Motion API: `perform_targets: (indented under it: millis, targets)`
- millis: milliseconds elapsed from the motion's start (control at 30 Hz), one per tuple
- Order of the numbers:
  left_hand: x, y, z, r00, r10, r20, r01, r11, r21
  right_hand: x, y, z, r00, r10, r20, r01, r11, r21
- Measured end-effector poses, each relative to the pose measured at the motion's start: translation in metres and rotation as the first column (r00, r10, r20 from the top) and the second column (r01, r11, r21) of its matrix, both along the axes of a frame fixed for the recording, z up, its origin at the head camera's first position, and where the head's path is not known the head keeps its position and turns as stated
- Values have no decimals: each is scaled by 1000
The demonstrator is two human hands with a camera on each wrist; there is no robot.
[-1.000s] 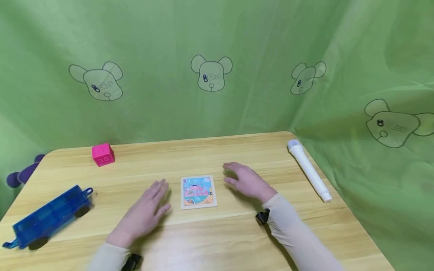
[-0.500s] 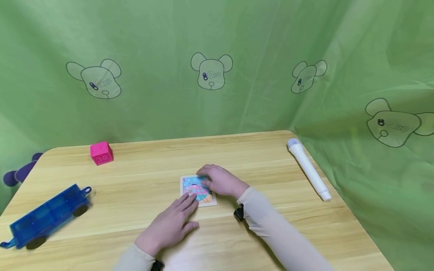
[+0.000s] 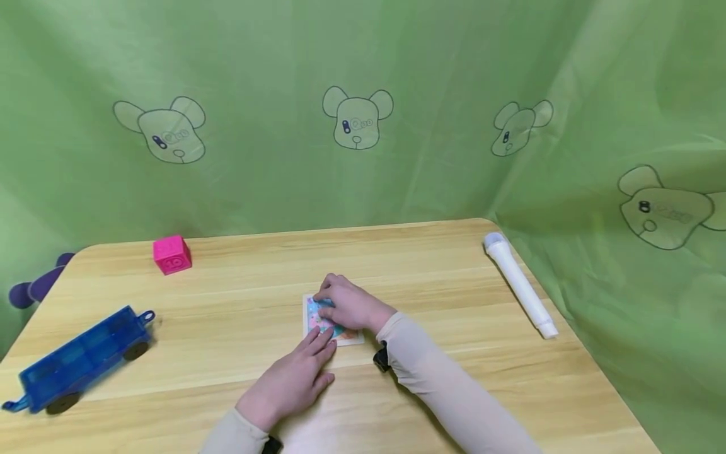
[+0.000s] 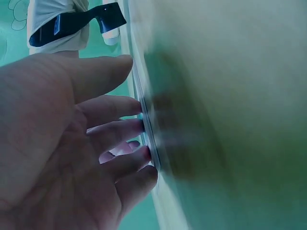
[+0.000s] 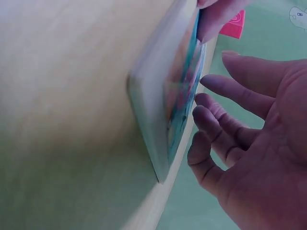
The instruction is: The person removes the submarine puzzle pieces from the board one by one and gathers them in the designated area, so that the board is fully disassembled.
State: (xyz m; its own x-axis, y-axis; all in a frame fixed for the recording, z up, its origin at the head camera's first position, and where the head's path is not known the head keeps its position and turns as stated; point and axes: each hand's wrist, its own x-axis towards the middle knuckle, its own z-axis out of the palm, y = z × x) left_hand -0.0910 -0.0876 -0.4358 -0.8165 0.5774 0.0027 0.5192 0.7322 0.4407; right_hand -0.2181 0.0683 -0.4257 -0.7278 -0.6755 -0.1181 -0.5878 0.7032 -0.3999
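A small square picture board (image 3: 350, 337) with a pale border and a blue and pink sea picture lies flat on the table. My left hand (image 3: 292, 386) rests its straight fingertips on the board's near left edge. In the left wrist view those fingertips (image 4: 144, 153) meet the thin board edge (image 4: 152, 136). Over the picture's right part is my right hand (image 3: 354, 306), fingers loosely bent. The right wrist view shows its index fingertip (image 5: 206, 81) at the picture surface (image 5: 178, 103), with no piece between finger and thumb. Part of the picture is hidden under both hands.
A blue wheeled toy wagon (image 3: 85, 359) stands at the left of the wooden table (image 3: 238, 302). Behind it sits a pink number block (image 3: 172, 255). On the right lies a white microphone-shaped stick (image 3: 520, 285). Green curtain (image 3: 272, 189) hangs behind and beside the table.
Both hands have come inward from either side of the board to its surface. Over the last half second, the right hand has shifted slightly left across the picture. The board stays in place.
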Motion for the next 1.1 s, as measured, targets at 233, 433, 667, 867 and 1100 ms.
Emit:
perform_targets:
  millis: [233,433,667,867,1100]
  targets:
    - [0,4,1,999,2,-49,-5,999,-53,-1,-5,2,1000,5,-15,-5,1000,8]
    - [1,6,0,998,0,-65,-4,998,-67,-3,-6,2,999,20,-37,-18,999,46]
    - [2,6,0,998,2,-69,-6,998,-55,-4,0,4,999,50,-4,-50,998,29]
    - [2,7,1,998,8,-67,-11,999,-46,-5,2,4,995,96,-7,-95,995,41]
    - [2,7,2,998,6,-64,-10,999,-49,-4,-2,3,993,113,-41,-110,991,73]
